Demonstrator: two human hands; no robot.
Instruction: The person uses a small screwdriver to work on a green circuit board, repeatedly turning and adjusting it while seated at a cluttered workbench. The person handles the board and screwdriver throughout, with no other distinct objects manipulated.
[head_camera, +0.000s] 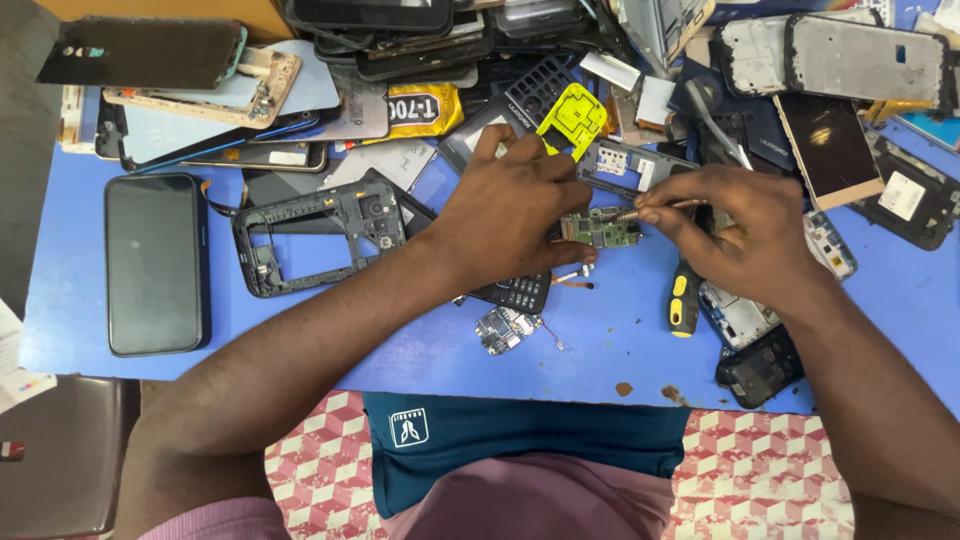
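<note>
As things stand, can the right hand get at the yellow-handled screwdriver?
Probably yes. The yellow-handled screwdriver lies on the blue table just under the right hand, with nothing on it. But that hand already holds a thin tool against the green circuit board.

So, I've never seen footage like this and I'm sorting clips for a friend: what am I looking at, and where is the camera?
The one picture comes from a camera worn on a person's head, looking down at their own bare hands over a blue table. The left hand steadies a small green circuit board. The right hand pinches a thin metal tool, its tip at the board. Around them lie phone parts: a whole black phone, an empty black phone frame, a yellow plastic piece and a yellow-handled screwdriver.
</note>
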